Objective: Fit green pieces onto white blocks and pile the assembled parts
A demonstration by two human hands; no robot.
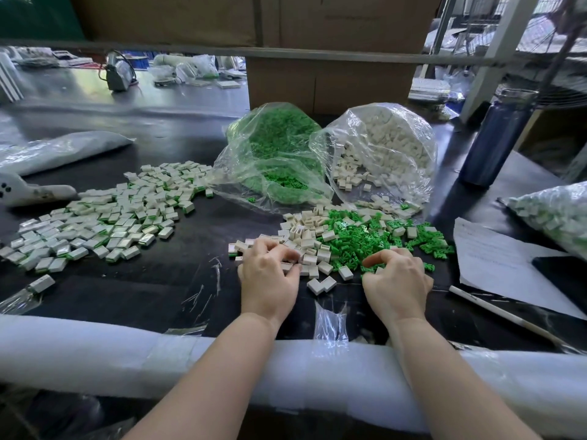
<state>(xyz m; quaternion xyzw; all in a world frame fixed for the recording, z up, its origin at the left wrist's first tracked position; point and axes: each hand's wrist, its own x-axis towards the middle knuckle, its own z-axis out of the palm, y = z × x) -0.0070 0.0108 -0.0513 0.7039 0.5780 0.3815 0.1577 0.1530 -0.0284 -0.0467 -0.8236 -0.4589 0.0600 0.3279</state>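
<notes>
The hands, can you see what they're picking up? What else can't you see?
Head view only:
- Left hand: curled fingers hide whatever white block it may hold.
- Right hand: fingertips buried in green pieces.
- Paper sheet: writing too faint.
- Blue bottle: blurred.

loose pieces (374, 239): green | blocks (306, 241): white | assembled parts (104, 223): white, green-edged | table (178, 287): black | bottle (498, 138): dark blue

Both forearms are bare to the frame's bottom edge, with no sleeves; left hand (270, 274) and right hand (397, 277) wear no gloves, rings or watch.
</notes>
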